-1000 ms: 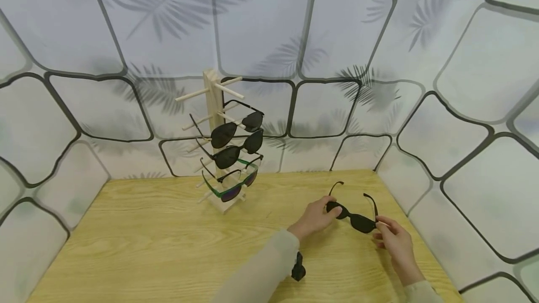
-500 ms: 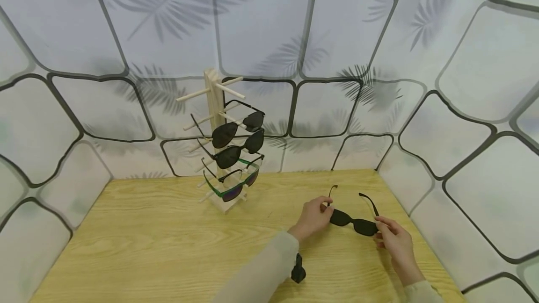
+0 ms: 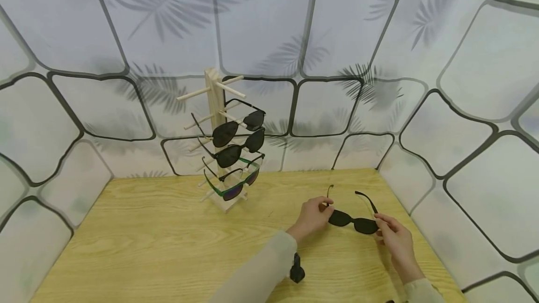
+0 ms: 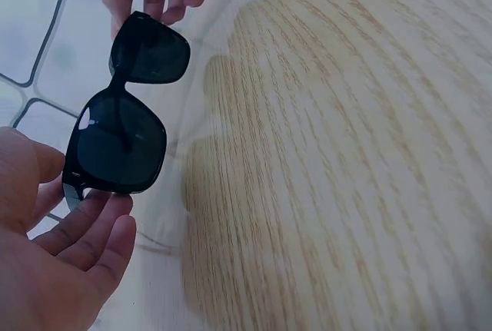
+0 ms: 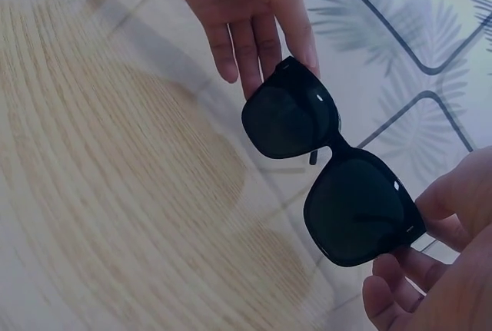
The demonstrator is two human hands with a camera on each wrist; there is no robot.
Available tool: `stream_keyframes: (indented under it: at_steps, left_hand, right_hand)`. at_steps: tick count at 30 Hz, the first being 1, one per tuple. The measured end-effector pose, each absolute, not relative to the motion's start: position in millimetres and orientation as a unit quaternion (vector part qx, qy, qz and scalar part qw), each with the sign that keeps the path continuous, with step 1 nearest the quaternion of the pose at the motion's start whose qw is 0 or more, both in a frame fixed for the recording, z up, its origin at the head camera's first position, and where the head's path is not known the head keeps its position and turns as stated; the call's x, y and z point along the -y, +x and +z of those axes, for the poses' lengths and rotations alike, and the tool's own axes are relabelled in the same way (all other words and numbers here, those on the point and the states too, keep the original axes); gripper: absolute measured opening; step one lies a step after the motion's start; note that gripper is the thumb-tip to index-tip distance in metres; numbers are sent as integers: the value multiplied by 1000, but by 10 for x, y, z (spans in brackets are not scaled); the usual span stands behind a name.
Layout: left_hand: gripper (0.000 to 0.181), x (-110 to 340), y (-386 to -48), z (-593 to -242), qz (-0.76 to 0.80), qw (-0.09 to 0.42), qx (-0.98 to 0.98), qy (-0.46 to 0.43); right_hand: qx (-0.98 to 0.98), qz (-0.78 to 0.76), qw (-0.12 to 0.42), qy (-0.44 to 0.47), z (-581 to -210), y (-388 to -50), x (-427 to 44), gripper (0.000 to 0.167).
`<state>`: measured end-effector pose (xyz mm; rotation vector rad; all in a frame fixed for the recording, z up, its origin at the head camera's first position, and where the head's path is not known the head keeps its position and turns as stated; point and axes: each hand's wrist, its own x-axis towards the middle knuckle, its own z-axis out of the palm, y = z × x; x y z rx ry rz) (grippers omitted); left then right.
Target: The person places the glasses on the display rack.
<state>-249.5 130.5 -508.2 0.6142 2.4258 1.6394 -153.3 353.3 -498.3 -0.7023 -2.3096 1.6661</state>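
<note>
Black sunglasses (image 3: 353, 221) with dark lenses are held between both hands at the table's right side, temples unfolded and pointing away from the person. My left hand (image 3: 312, 217) pinches the left hinge corner with thumb and fingers. At the opposite corner, my right hand (image 3: 395, 241) pinches the frame where the temple begins. Both wrist views show the lenses of the sunglasses (image 4: 123, 140) facing the camera, a hand at each end. In the right wrist view the right hand (image 5: 446, 269) has its thumb and fingers on the near corner.
A wooden display stand (image 3: 215, 102) with pegs stands at the back, left of the hands. Several glasses hang on it, among them green-framed sunglasses (image 3: 232, 191) lowest and black sunglasses (image 3: 240, 149) above. Patterned walls (image 3: 471, 191) enclose the wooden table (image 3: 139, 237).
The left hand's grip has shifted from over the left lens to the hinge corner, uncovering that lens. The sunglasses have tilted, and their temple tips have moved slightly left.
</note>
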Motion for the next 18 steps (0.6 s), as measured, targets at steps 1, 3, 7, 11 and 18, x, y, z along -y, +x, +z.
stream_keyframes:
  at_steps: [1,3,7,11,18]
  left_hand:
    - [26,-1294,-2488,-5076,549,74,-807,204]
    - [26,-1270,-2478,-5066,554,73,-804,204]
    - [24,-1216,-2460,-5026,566,71,-795,205]
    - [23,-1156,-2442,-4962,575,65,-788,211]
    - [25,-1050,-2417,-4861,576,48,-786,220]
  right_hand:
    - [784,564,104,-237,-4980,-1534,-3529,26]
    - [786,562,102,-238,-4970,-1534,-3521,22]
    - [790,557,99,-234,-4942,-1544,-3510,19]
    - [795,553,105,-227,-4899,-1575,-3501,24]
    - [790,564,110,-213,-4807,-1627,-3464,18]
